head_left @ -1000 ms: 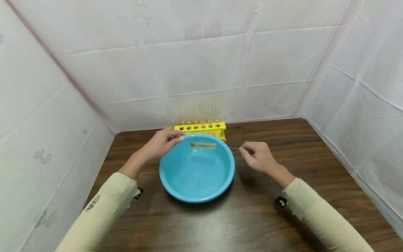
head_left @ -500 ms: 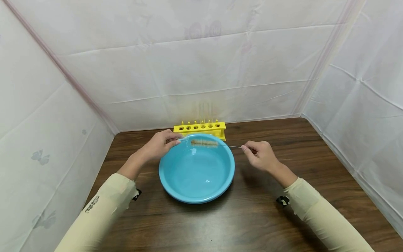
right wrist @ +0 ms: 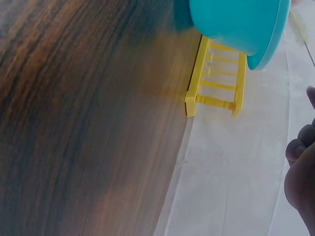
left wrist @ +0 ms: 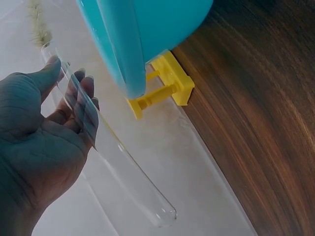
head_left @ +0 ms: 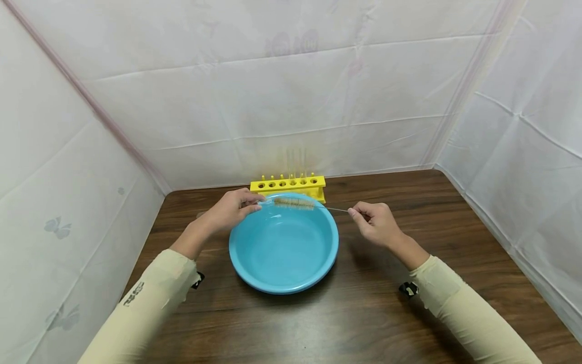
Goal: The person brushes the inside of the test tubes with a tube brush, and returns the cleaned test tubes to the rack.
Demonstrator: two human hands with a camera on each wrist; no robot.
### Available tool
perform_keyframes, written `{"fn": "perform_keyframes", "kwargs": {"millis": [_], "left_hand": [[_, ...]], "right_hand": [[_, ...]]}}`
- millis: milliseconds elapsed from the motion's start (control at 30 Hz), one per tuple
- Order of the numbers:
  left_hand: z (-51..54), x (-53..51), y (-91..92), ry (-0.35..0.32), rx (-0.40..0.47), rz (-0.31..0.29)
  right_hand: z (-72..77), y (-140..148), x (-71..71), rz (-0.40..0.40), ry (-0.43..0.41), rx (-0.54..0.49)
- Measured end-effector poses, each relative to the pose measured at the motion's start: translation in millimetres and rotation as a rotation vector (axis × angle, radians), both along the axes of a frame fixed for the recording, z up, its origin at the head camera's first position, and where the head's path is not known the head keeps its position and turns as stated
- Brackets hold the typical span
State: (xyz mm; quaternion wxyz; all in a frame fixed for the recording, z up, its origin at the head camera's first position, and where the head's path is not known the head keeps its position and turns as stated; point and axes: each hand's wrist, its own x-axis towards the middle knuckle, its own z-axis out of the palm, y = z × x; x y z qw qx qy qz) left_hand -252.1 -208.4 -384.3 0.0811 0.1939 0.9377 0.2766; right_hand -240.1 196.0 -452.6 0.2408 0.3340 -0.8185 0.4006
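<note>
In the left wrist view, the left hand [left wrist: 54, 118] holds a clear glass test tube [left wrist: 140, 182] between thumb and fingers, its rounded closed end pointing away. At the tube's mouth is the tip of a bristled test tube brush [head_left: 294, 203]; whether it has entered the glass I cannot tell. The right hand [head_left: 375, 222] pinches the end of the brush's thin wire handle, to the right of the blue basin [head_left: 282, 289]. Tube and brush lie roughly in line above the basin's far rim. The right wrist view shows only part of the right hand's curled fingers.
Behind the basin, a yellow test tube rack [head_left: 318, 184] stands against the white sheet wall [head_left: 291, 106]. Faint clear tubes stick up from some of its holes. Dark wooden tabletop [head_left: 345, 323] surrounds the basin.
The brush has risen slightly and come level with the tube's mouth, its blur gone. The right hand has shifted a little right and up. The left hand has barely moved.
</note>
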Motion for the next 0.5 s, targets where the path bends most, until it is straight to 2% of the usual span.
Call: {"fn": "perform_keyframes", "kwargs": {"millis": [233,500], "left_hand": [[1.1,0.4,-2.1,-0.002,-0.005,-0.026],[1.1,1.2,-5.0,0.034,-0.050,-0.114]], "right_hand": [[2.9,-1.1,1.7,0.016,-0.013,0.008],[5.2,-0.2,-0.8,0.054,0.001,0.023]]}}
